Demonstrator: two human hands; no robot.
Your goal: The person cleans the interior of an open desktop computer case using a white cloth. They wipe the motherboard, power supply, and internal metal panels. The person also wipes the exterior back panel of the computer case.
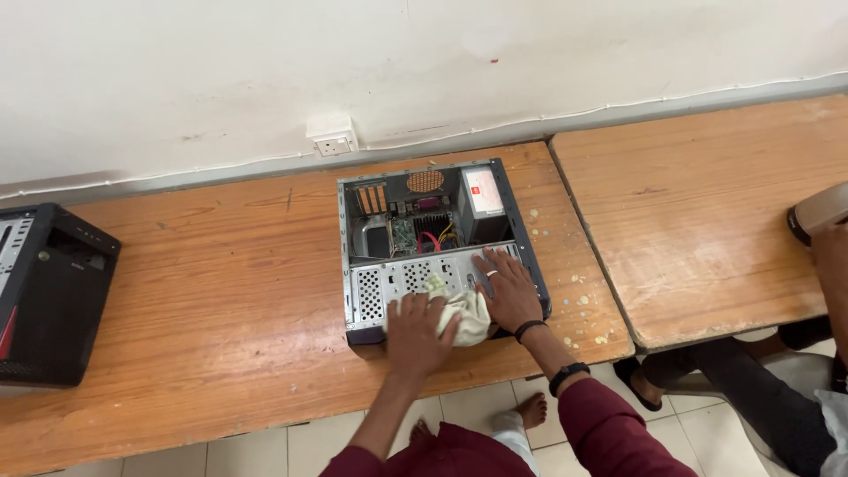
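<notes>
An open desktop computer case [371, 296] lies on its side on a wooden table [221, 291], its circuit board, cables and power supply box showing. My left hand [417, 334] presses a pale yellowish cloth [466, 315] onto the perforated metal drive cage at the case's near edge. My right hand [505, 287] rests flat with fingers spread on the same metal panel, just right of the cloth. It wears a ring, and the wrist has a dark band and a watch.
A second black computer case [53, 291] lies at the table's left end. A wall socket [334, 141] sits behind the open case. A second wooden table [707, 203] adjoins on the right, where another person's legs and arm [830, 265] show. Tiled floor lies below.
</notes>
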